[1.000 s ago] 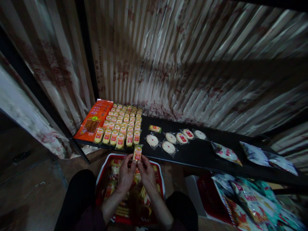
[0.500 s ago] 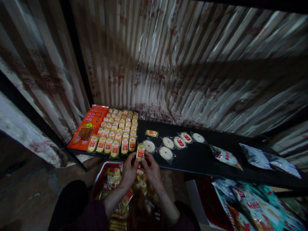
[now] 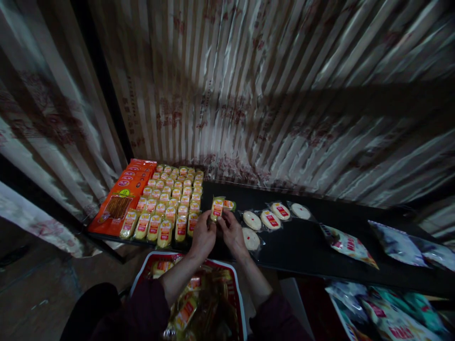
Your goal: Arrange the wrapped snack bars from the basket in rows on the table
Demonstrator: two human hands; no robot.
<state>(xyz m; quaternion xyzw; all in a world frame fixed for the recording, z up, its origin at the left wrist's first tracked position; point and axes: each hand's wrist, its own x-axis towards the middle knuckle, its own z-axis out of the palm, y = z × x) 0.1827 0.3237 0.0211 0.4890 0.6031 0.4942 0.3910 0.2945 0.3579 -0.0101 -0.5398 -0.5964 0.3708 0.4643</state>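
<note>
A small wrapped cake (image 3: 217,208) with an orange and red label stands upright between my fingertips, above the black shelf. My left hand (image 3: 203,237) pinches its lower left side, and my right hand (image 3: 232,233) grips its lower right. Right behind it lies another wrapped cake (image 3: 229,205), partly covered. To the left of my hands, rows of the same wrapped cakes (image 3: 165,233) fill a block on the shelf. Round white wrapped cakes (image 3: 251,239) lie to the right of my right hand. Below my forearms is a red basket with a white rim (image 3: 237,284), holding more wrapped cakes.
An orange snack bag (image 3: 119,199) lies at the left end of the black shelf (image 3: 284,251). Farther right are a printed snack bag (image 3: 348,244) and silvery bags (image 3: 396,242). More bags (image 3: 398,312) sit in a box below. A striped curtain (image 3: 220,94) hangs behind.
Both hands have moved forward and up over the shelf, carrying the wrapped cake from near the front edge toward the cake lying farther back. The view has shifted slightly.
</note>
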